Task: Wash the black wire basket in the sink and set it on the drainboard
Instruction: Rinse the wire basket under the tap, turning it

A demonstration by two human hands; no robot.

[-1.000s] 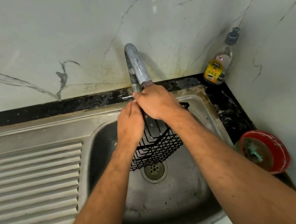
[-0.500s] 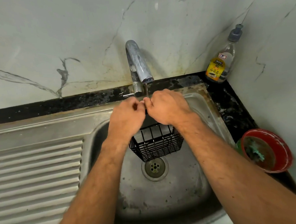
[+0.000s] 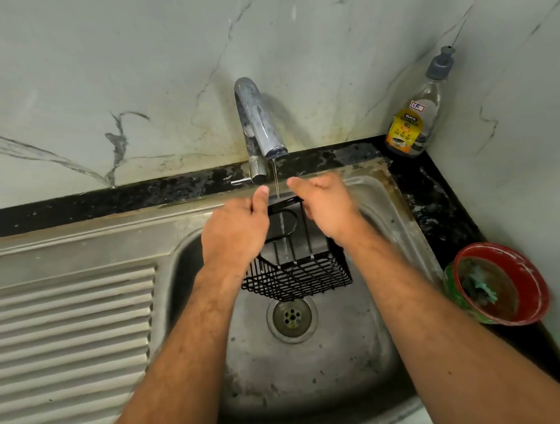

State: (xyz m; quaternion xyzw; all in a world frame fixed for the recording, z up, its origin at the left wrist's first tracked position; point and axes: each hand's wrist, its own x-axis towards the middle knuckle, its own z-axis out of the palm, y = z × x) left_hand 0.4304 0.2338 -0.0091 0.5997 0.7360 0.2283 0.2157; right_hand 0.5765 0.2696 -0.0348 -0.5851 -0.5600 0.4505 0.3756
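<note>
The black wire basket [image 3: 297,273] hangs over the steel sink [image 3: 318,370], just above the drain [image 3: 291,316]. A thin stream of water from the tap [image 3: 258,121] falls into it. My left hand [image 3: 235,231] grips the top bar of the basket on its left side. My right hand [image 3: 326,205] grips the same bar on the right, with its fingers curled round it. The ribbed drainboard [image 3: 67,339] lies to the left of the basin.
A dishwash gel bottle [image 3: 414,118] stands in the back right corner on the black counter [image 3: 432,199]. A red bowl [image 3: 502,283] with a green scrubber sits at the right edge. Marble wall rises behind the tap.
Both hands have slid apart along the basket's top bar. The basket has turned level under the stream and hangs a little lower.
</note>
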